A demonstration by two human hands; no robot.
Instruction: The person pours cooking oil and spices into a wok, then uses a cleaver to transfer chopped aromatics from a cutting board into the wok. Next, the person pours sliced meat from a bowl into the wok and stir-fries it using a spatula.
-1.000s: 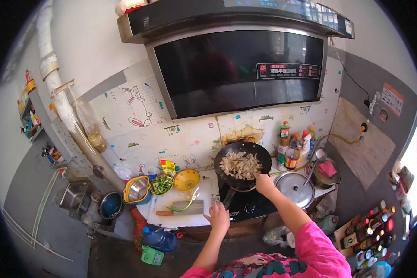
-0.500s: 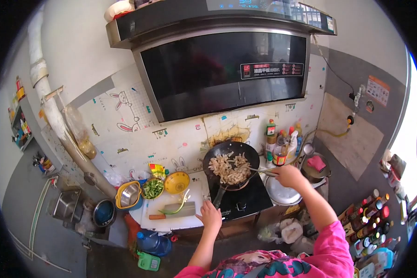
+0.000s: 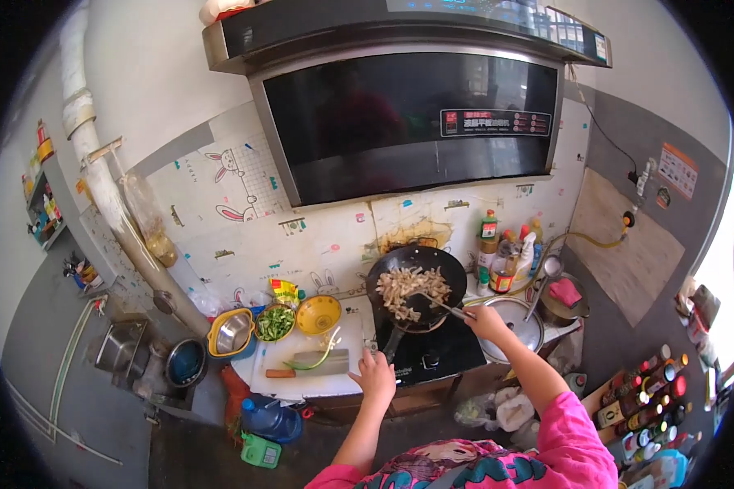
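My right hand (image 3: 486, 323) is closed around the handle of a spatula (image 3: 448, 306), whose far end lies among pale sliced meat (image 3: 412, 289) in a black wok (image 3: 457, 279). The wok sits on the stove (image 3: 432, 354). By the counter's front edge, my left hand (image 3: 375, 377) has its fingers apart, close to the end of the wok handle (image 3: 395, 341); any contact is unclear. Left of that hand, a cleaver (image 3: 330, 364) and a green onion (image 3: 308, 363) lie on a white board (image 3: 261, 371).
Behind the board stand a bowl of chopped greens (image 3: 275, 323), a yellow colander (image 3: 318, 315) and a steel bowl (image 3: 234, 332). Sauce bottles (image 3: 504, 270) cluster right of the wok, near a large lid (image 3: 520, 326) and a pot (image 3: 564, 301). The range hood (image 3: 416, 122) overhangs the stove.
The view has shifted, sliding the scene slightly right. My right hand has drawn the spatula nearer to me, and the meat has moved toward the wok's far side, baring its near part.
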